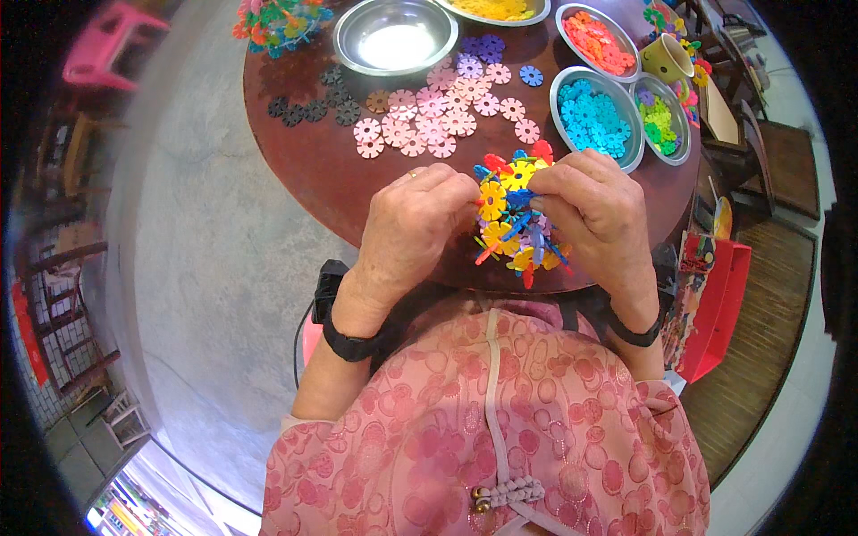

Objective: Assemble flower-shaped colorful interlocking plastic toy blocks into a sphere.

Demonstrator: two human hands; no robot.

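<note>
A ball built of interlocking plastic snowflake discs [502,238], in yellow, blue, red and purple, is held between my hands at the table's near edge. My left hand [422,214] pinches the ball's left side, with a bit of red or orange showing at the fingertips. On the opposite side, my right hand [594,210] has its thumb and fingers closed on the upper right of the ball. The exact pieces under the right fingertips are hidden. Loose pink discs [432,116] lie spread on the table beyond the ball.
The round brown table [308,170] also bears black discs [315,111], purple discs [483,46] and a shiny metal bowl [396,40]. Bowls of yellow, orange-red, blue [592,121] and green discs [660,125] stand at the back and right, near a cup [667,60]. A finished-looking disc model [281,22] sits far left.
</note>
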